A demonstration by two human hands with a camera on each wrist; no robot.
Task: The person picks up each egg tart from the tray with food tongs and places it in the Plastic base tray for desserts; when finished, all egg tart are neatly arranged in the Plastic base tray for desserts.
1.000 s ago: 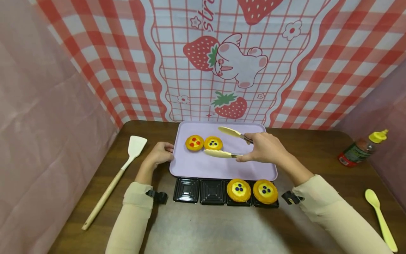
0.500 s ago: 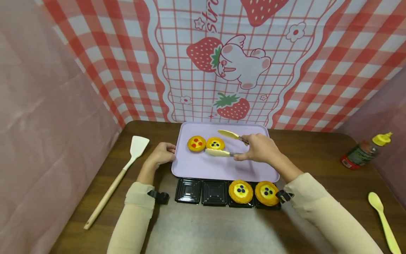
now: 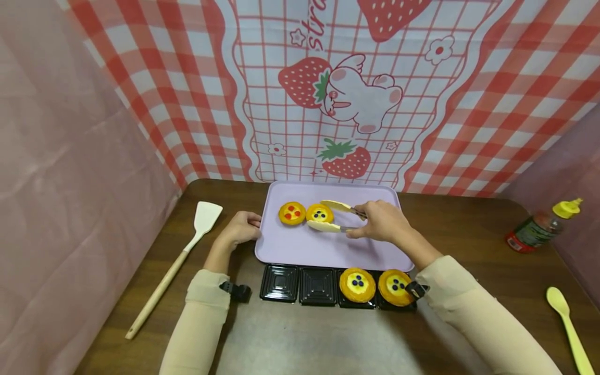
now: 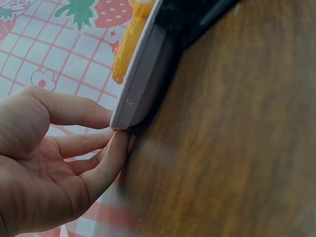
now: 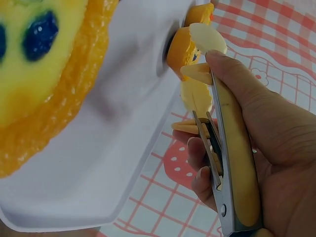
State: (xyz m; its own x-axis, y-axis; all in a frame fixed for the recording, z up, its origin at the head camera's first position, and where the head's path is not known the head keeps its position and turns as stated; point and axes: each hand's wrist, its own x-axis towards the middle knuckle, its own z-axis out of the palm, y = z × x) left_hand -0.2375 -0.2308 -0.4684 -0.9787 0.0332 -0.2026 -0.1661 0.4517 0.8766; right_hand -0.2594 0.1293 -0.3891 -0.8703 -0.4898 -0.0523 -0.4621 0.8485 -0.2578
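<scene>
My right hand (image 3: 382,221) grips a pair of tongs (image 3: 325,227) with pale yellow tips, spread over the lilac tray (image 3: 314,250). The tips stand on the far and near sides of a blueberry-topped tart (image 3: 320,213); contact cannot be told. Left of it, touching, sits a tart with red toppings (image 3: 292,214). In the right wrist view the tongs' yellow handle (image 5: 237,148) lies under my thumb, and the tips partly hide the tarts. At the tray's left edge, my left hand (image 4: 54,153) pinches the rim (image 4: 131,106) between thumb and fingers.
In front of the tray is a row of black square trays (image 3: 279,283); the two on the right bear blueberry tarts (image 3: 358,285) (image 3: 394,286). A white spatula (image 3: 205,216) lies left. At right are a sauce bottle (image 3: 534,229) and a yellow spoon (image 3: 564,317).
My right hand has moved slightly left, and the tongs' far tip has come down and nearer the blueberry tart. My left hand stays at the tray edge. The whole view has shifted slightly.
</scene>
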